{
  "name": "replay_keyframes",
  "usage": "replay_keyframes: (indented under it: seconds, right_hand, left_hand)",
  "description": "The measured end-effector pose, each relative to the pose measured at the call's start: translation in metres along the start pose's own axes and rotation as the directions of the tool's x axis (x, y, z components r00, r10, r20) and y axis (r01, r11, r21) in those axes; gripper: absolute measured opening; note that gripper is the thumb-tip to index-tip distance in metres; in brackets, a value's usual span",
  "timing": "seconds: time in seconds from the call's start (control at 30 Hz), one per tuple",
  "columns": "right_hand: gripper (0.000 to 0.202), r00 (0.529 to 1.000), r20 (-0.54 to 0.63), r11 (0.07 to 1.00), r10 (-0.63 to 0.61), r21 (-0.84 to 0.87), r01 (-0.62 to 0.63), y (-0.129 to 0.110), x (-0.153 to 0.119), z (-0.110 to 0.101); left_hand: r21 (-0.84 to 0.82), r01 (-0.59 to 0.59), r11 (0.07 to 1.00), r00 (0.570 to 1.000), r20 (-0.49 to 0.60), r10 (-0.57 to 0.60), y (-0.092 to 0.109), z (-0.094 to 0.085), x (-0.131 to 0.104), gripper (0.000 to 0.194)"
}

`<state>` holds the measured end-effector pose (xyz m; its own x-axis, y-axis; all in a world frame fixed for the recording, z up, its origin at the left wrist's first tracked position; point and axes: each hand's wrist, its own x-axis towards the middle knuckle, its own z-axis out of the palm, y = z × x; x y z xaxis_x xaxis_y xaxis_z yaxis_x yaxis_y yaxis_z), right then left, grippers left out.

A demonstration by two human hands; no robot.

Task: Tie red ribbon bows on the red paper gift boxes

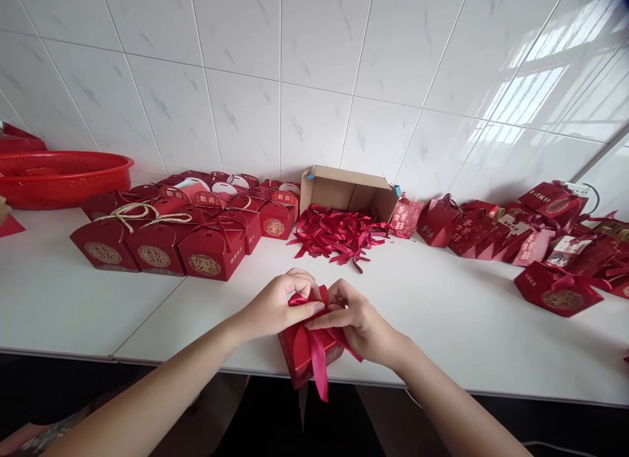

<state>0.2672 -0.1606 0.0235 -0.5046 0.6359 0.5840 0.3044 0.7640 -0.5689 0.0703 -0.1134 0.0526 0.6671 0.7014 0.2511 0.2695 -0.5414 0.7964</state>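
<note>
Tabletop [422, 287] spreads beneath the grip; beyond it, an open carton [348, 177] stands behind loose ribbons [339, 234]. The red box [296, 349] sits directly under both hands. Left hand [280, 303] pinches the pink ribbon [318, 362] on top; right hand [362, 318] curls beside it, its exact hold hidden.

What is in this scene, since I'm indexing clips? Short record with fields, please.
Surface: white table
Left hand: at the ribbon, over a red box
Right hand: at the same ribbon
Exact grip: partly hidden by fingers
Behind: carton, red ribbon heap at its opening
Left side: corded boxes, red basin
Right side: more boxes
</note>
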Motion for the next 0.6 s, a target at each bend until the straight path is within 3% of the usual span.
replay_keyframes:
  seconds: [0.1,0.23,0.47,0.6]
  right_hand:
    - [0.021,0.992,-0.076,0.992,0.099,0.082,-0.093,-0.001,-0.001,0.003]
    - [0.011,0.941,-0.160,0.913,0.297,0.336,-0.231,0.001,-0.003,0.009]
    - [0.023,0.838,-0.355,0.831,0.414,0.523,-0.190,0.006,-0.010,0.015]
    - [0.020,0.837,-0.302,0.801,0.456,0.549,-0.238,0.006,-0.012,0.011]
  left_hand:
    - [-0.048,0.040,0.998,0.999,0.024,-0.039,0.003,0.003,0.001,0.041]
    - [-0.071,0.059,0.996,0.998,0.040,-0.056,0.003,0.002,0.000,0.045]
    - [-0.200,0.080,0.976,0.997,-0.004,-0.083,-0.005,0.005,-0.004,0.046]
    - [-0.197,0.074,0.978,0.996,0.058,-0.064,-0.004,0.003,-0.007,0.023]
